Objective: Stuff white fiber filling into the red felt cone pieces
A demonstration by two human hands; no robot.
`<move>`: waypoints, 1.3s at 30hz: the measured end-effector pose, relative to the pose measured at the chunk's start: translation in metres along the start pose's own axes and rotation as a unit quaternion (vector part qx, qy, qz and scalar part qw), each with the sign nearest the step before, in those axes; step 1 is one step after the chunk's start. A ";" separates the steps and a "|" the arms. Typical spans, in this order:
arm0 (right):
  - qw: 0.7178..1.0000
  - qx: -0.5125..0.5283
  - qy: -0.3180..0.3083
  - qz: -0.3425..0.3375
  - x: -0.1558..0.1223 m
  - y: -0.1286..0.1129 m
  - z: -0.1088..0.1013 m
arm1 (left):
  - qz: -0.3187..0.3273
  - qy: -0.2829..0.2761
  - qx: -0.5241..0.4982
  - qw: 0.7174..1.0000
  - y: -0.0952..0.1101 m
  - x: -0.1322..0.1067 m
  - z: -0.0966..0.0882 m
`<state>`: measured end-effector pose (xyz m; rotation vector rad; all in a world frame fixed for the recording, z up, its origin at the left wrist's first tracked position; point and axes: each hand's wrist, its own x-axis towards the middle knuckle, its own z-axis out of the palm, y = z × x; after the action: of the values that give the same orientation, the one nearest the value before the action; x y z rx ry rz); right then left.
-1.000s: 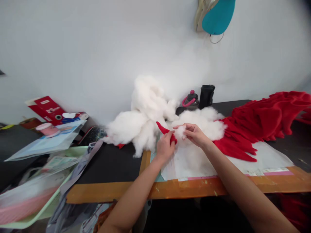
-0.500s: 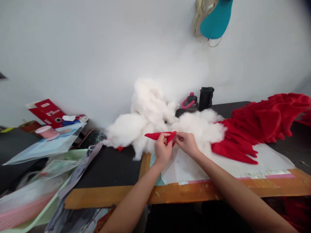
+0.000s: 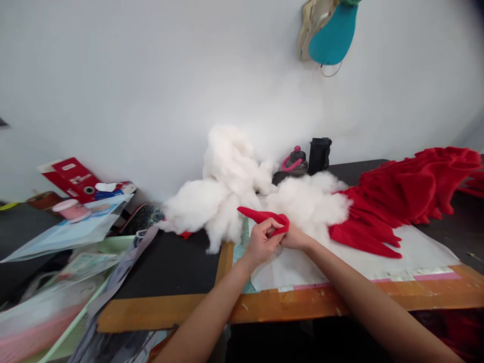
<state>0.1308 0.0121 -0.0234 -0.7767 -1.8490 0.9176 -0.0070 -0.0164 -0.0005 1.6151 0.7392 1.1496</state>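
Note:
A small pointed piece of red felt or fleece (image 3: pixel 260 216) is held just in front of the white fibre stuffing (image 3: pixel 306 201). Its tip points left. My left hand (image 3: pixel 262 243) grips its lower end, and my right hand (image 3: pixel 295 238) presses in against the same end, with its fingers hidden behind the cloth and my left hand. A translucent white sheet (image 3: pixel 359 257) lies under both wrists. A heap of red fabric with pointed edges (image 3: pixel 404 191) rests to the right.
A grey bottle with a pink loop (image 3: pixel 293 164) and a black flask (image 3: pixel 319 156) stand behind the stuffing. At left lie a pink tape roll (image 3: pixel 71 210), plastic sleeves and a pale green tray (image 3: pixel 75 297). An orange-taped board edge (image 3: pixel 287 307) runs along the front.
My hands have come closer together. The red piece, stretched flat between them earlier, is now curled and bunched at its lower end, with my right hand pushed against it.

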 end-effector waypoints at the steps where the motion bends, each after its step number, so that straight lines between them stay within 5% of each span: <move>1: 1.000 0.008 0.001 -0.007 0.000 -0.002 -0.001 | 0.016 0.023 -0.002 1.000 0.001 0.000 0.000; 5: 0.996 0.079 0.032 -0.006 0.005 -0.017 -0.007 | 0.065 0.280 -0.049 0.956 0.000 0.010 -0.006; 7: 0.995 0.103 0.016 -0.002 0.006 -0.023 -0.007 | 0.021 0.336 -0.131 0.933 -0.003 0.018 -0.010; 12: 0.997 0.071 -0.022 -0.035 0.007 -0.024 0.006 | -0.116 0.201 -0.357 0.905 -0.008 0.026 -0.018; 19: 0.978 -0.114 0.166 -0.050 0.005 -0.014 0.014 | -0.128 0.295 -0.417 0.850 -0.008 0.029 -0.020; 27: 0.981 -0.145 0.096 -0.087 0.005 -0.006 0.019 | -0.120 0.200 -0.376 0.897 -0.009 0.020 -0.006; 33: 0.991 -0.110 -0.030 -0.064 0.001 -0.008 0.013 | -0.124 0.157 -0.372 0.906 -0.009 0.012 0.005; 39: 0.993 -0.111 -0.001 -0.043 -0.001 0.000 0.019 | -0.126 0.123 -0.371 0.912 -0.004 0.013 -0.001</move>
<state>0.1143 0.0067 -0.0298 -0.8239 -1.9938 0.6658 -0.0028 -0.0033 0.0003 0.7263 0.5455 1.2492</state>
